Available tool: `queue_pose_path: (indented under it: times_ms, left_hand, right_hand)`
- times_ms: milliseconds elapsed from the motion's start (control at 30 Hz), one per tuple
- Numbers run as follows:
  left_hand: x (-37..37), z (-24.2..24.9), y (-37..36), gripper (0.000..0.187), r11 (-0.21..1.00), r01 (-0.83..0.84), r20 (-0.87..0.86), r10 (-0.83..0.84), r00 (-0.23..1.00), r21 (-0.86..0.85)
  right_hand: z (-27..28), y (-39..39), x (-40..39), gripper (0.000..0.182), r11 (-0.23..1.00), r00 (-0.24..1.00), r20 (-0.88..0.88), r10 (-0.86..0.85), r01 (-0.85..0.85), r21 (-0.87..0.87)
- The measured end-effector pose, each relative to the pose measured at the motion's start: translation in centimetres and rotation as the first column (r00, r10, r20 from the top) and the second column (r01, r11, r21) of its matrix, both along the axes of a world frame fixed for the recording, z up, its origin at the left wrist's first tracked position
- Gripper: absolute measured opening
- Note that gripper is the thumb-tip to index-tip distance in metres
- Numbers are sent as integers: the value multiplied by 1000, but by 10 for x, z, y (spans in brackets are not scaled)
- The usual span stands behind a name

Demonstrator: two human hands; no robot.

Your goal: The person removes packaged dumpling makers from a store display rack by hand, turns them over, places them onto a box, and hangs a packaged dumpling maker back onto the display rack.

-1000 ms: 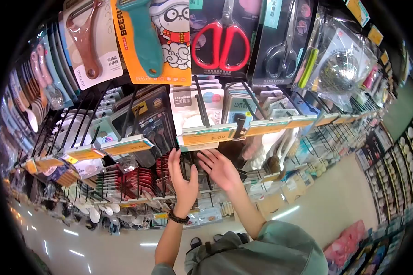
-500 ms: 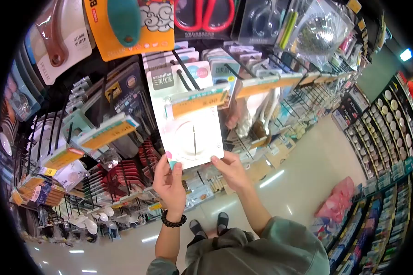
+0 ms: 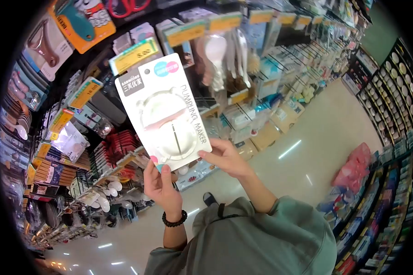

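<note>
A white dumpling maker package (image 3: 165, 114) is held up in front of the rack, tilted to the left at its top. My left hand (image 3: 163, 185), with a dark beaded bracelet on the wrist, pinches its lower left corner, thumb on the front. The lower right corner is between the thumb and fingers of my right hand (image 3: 227, 158). Behind the upper left edge of the package is a yellow price tag (image 3: 135, 56) reading 5.00.
Hooks with hanging kitchen goods fill the rack, including white spoons (image 3: 215, 50), red packs (image 3: 119, 149) and an orange card (image 3: 85, 23). A pink plastic bag (image 3: 354, 168) is by the right shelves (image 3: 376, 206). Shiny floor (image 3: 302, 142) runs between.
The package is off its hook and clear of the price tag, nearer to me and tilted left. The view has shifted, and both hands still hold the package.
</note>
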State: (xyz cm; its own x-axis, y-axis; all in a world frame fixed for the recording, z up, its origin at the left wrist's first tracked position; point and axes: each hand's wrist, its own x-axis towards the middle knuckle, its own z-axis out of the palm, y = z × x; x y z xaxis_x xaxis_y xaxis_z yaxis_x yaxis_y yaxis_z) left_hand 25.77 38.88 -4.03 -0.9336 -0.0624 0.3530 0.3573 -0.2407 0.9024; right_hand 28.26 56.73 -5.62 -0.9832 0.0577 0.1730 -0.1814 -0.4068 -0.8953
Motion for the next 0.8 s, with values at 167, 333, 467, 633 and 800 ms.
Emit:
queue_pose_path:
  times_ms: [167, 333, 467, 633, 800]
  left_hand:
    - [71, -34, 15, 36, 994, -30, 16, 32, 999, -107]
    - [144, -63, 52, 26, 847, -125, -313, -51, 948, -516]
    - [199, -67, 91, 30, 732, -43, -500, -419, 758, -680]
    - [246, -68, 124, 32, 680, 157, -512, -665, 544, -716]
    - [264, -72, 144, 20, 737, 206, -560, -637, 530, -643]
  right_hand:
    - [-22, 12, 75, 65, 959, 968, -23, -248, 249, 138]
    - [-41, 15, 171, 83, 864, 902, -183, -390, 428, 267]
    - [-67, 26, 225, 78, 904, 937, -40, -347, 322, -282]
    - [-76, 58, 295, 52, 712, 875, 161, -456, 467, -524]
    - [-81, 86, 354, 39, 663, 800, 204, -565, 587, -465]
